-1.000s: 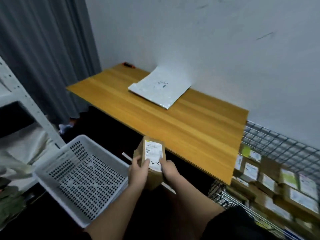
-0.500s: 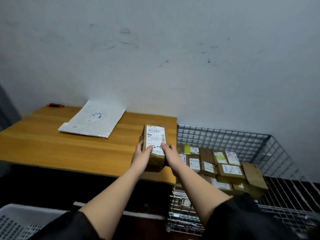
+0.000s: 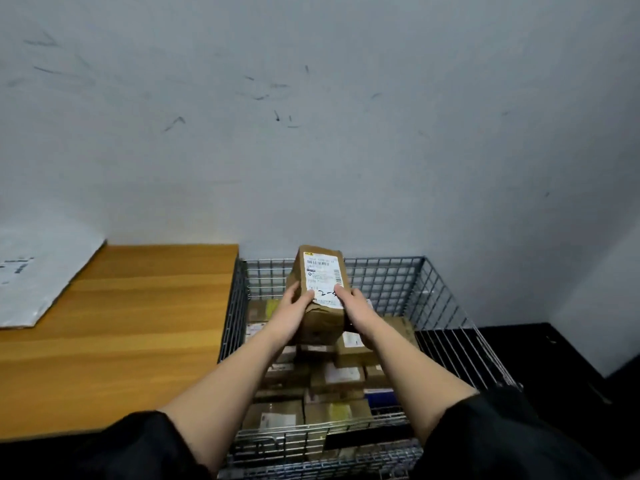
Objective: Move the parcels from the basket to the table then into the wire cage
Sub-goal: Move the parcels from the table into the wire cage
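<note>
Half a second earlier the brown parcel [image 3: 320, 292] had been held over the end of the wooden table [image 3: 138, 327] nearest the wire cage [image 3: 446, 306]; a second earlier it had only just come up beside the white basket, which was now out of view. By this moment the parcel was past the table's edge and hung above the cage, over its far half, with its white shipping label facing up. The left hand [image 3: 294, 306] grasped the parcel's left side and the right hand [image 3: 353, 304] its right side, each thumb pressed on the label's lower corners and the fingers wrapped beneath. The parcel was clear of the stacked boxes [image 3: 332, 379] lying inside the cage, not yet resting on them. A white mailer [image 3: 38, 278] lay on the table, well away from the cage. This parcel's transfer looked nearly complete: what remained was probably lowering it onto the stack and letting go.
</note>
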{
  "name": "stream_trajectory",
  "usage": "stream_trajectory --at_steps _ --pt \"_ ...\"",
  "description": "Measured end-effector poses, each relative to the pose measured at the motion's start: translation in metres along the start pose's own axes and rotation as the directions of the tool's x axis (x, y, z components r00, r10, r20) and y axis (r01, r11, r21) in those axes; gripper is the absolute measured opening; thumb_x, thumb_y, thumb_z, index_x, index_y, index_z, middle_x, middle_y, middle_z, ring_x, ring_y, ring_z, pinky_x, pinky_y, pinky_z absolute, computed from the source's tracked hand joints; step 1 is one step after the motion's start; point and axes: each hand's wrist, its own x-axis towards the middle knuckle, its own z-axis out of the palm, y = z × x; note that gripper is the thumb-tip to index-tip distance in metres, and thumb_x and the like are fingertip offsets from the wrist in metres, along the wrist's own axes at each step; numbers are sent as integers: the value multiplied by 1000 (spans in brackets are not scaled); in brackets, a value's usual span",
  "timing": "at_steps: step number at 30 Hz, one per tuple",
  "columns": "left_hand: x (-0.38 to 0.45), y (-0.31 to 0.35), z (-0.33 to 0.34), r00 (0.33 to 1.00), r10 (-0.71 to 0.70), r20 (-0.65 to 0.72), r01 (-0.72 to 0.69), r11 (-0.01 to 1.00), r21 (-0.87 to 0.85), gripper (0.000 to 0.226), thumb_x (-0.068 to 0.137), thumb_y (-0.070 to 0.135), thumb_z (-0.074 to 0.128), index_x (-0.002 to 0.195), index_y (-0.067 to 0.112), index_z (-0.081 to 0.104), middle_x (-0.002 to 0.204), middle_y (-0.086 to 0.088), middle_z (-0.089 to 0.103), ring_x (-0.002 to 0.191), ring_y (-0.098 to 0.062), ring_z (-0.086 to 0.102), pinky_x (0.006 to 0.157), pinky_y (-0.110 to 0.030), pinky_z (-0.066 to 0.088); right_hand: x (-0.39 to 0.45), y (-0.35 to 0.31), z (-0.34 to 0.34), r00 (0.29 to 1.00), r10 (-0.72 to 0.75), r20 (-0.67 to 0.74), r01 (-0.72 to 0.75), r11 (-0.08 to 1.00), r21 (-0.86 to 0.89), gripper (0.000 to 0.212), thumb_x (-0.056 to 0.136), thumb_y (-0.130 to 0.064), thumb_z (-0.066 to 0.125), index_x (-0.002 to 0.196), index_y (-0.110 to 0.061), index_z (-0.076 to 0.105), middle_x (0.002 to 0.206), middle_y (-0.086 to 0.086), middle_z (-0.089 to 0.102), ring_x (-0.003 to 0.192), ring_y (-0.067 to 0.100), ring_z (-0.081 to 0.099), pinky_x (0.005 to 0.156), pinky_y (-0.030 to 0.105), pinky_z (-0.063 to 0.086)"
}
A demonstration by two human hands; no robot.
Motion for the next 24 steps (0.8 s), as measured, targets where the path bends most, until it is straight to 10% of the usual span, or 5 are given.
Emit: stream_trajectory --at_steps 14,21,24 --pt "91 -34 77 985 -149 81 131 972 196 55 96 44 49 147 31 34 149 -2 39 134 -25 40 113 -41 31 94 47 -82 986 155 -62 -159 986 -54 41 97 -25 49 135 -21 35 124 5 59 103 23 62 94 43 52" --pt "133 -78 48 981 -193 38 120 741 661 53 91 65 31 143 54 24 161 3 8 146 -30 0 117 -55 6 130 68 -37 947 320 24 -320 947 23 119 70 -56 76 153 -19 -2 147 16 37 131 37 42 103 44 42" --pt "150 -94 32 981 -192 -6 147 734 663 42 99 52 28 141 57 25 160 4 6 146 -30 0 116 -55 6 151 79 -15 942 332 42 -334 941 47 109 80 -40 74 152 -17 -4 148 18 33 132 36 41 93 40 42"
